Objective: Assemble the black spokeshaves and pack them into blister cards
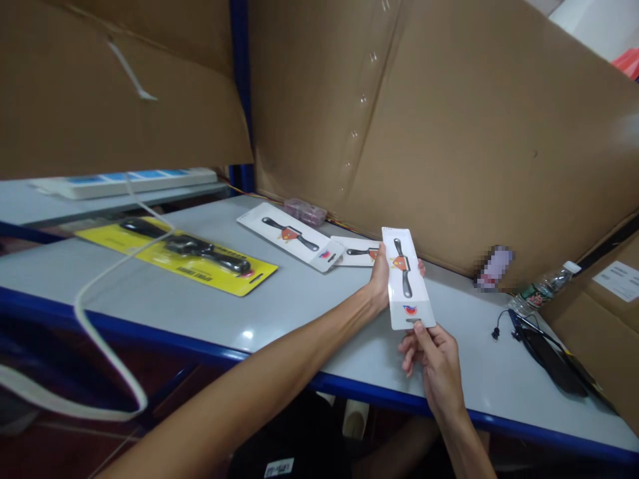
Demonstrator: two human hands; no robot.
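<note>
Above the table's front part, both hands hold a white printed card (394, 293) with a picture of a black-handled spokeshave and a red logo. My left hand (381, 276) grips its left side, with fingertips showing past the right edge and the rest hidden behind. At the bottom edge, near the hanging slot, my right hand (442, 362) pinches the card between thumb and fingers. Two similar cards lie beyond: one card (254, 231) in full, another card (344, 243) partly covered. A yellow blister pack (254, 281) with a black spokeshave (190, 246) rests at the left.
A white cable (82, 306) loops across the left foreground from near a power strip (150, 183). Cardboard panels (449, 120) wall the back. On the right lie a plastic bottle (542, 289) and a black item with a cord (549, 359). A small clear box (305, 212) sits behind.
</note>
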